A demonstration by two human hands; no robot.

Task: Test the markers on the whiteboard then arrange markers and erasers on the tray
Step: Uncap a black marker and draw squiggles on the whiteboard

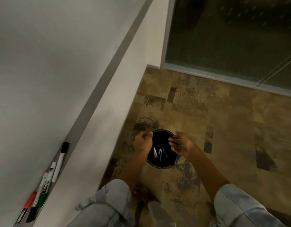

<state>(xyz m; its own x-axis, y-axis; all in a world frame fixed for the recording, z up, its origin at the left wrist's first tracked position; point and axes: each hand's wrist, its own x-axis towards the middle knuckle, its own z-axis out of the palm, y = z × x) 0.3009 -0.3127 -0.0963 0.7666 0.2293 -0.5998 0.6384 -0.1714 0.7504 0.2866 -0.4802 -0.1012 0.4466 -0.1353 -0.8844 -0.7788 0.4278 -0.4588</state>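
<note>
at the lower left of the frame, the white marker with a green cap [43,190] has a dark label with white letters that start "con"; the rest is too blurry. the black marker [20,217] below it has white letters too blurry to read.

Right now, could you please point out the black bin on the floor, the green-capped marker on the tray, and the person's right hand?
black bin [159,166]: head view, near rim.
green-capped marker [43,198]: head view, green cap.
right hand [180,145]: head view, palm.
</note>
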